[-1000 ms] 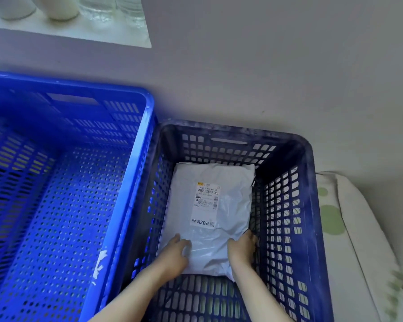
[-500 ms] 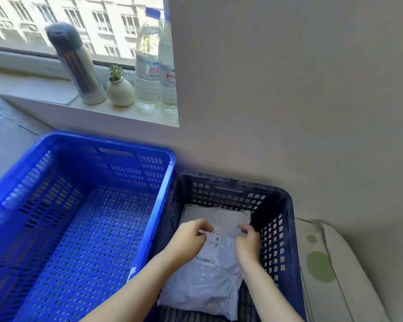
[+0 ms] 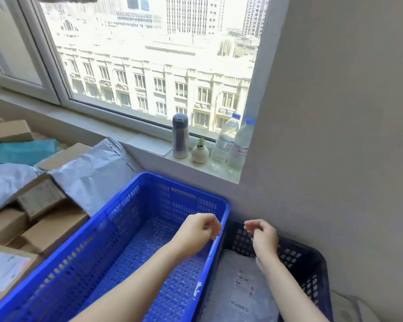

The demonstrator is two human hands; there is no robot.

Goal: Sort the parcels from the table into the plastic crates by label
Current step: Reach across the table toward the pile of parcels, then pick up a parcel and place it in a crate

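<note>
A grey plastic mailer (image 3: 240,296) with a white label lies flat inside the dark blue crate (image 3: 316,270) at the lower right. Beside it on the left stands a bright blue crate (image 3: 116,212) with nothing visible in it. My left hand (image 3: 197,231) hovers over the bright crate's right rim, fingers loosely curled, holding nothing. My right hand (image 3: 264,235) hangs above the dark crate, fingers loosely curled and empty. On the left, parcels are piled up: cardboard boxes (image 3: 42,198), a grey mailer (image 3: 91,175) and a teal mailer (image 3: 19,152).
On the window sill (image 3: 149,145) behind the crates stand a thermos (image 3: 180,138), a small potted plant (image 3: 200,152) and two water bottles (image 3: 233,145). A plain wall (image 3: 335,135) runs along the right. A labelled box (image 3: 5,270) sits at the lower left.
Both hands let go of the grey mailer and rose out of the dark crate. The view tilted up and left, bringing the window and the parcel pile into sight.
</note>
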